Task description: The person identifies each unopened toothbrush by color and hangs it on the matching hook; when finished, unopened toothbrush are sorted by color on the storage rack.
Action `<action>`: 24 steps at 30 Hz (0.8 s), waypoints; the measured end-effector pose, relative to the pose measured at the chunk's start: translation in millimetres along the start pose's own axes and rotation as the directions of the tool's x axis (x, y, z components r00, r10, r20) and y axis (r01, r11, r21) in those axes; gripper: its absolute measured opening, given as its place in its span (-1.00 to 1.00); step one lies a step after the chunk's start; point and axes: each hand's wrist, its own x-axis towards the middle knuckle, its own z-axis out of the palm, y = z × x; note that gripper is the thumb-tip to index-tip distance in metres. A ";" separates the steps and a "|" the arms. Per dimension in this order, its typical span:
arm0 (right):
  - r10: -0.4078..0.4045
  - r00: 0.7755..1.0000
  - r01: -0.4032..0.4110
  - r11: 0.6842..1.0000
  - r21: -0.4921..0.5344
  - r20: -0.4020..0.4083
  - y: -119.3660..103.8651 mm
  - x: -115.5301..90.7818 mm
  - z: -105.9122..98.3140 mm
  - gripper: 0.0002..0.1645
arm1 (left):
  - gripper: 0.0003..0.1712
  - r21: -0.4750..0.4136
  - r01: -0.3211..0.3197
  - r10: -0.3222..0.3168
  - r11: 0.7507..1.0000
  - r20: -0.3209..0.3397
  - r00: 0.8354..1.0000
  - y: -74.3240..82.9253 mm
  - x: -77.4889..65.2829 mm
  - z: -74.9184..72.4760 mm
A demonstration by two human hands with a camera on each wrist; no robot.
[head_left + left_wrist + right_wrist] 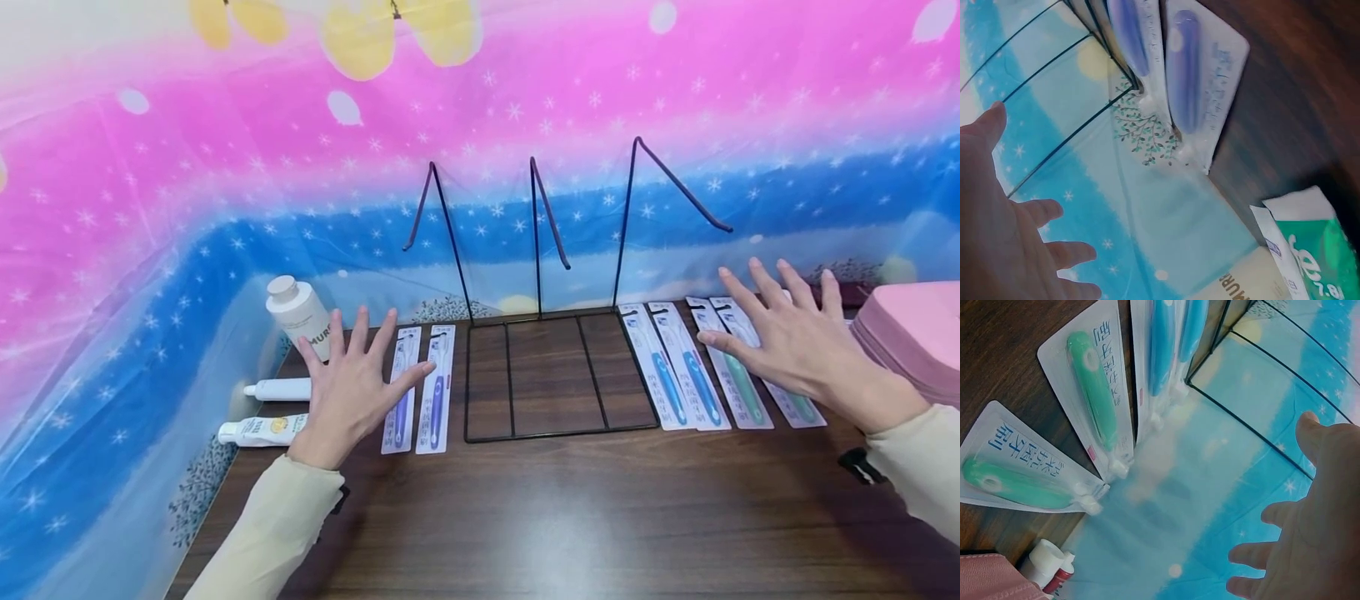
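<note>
Spreading empty fingers, the left hand (348,392), left of centre, and right hand (806,346), at right, hover; six toothbrush packs (437,396) flank the wire rack (592,375) at centre, hooks (550,212) bare: all work seems ahead.

On brown tbl (570,517), blk rack (510,379) is flanked by 2 purple toothbrush pkgs (436,392) (L), 4 blue/green pkgs (667,387) (R); wht bottle (297,315), 2 tubes (262,430), pink item (911,342) also placed.
</note>
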 end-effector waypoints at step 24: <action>0.004 1.000 -0.008 0.986 0.165 0.024 6.5 9.5 -8.2 -0.01 | 0.09 -0.073 0.023 -0.023 0.997 0.011 1.000 4.9 4.0 -0.2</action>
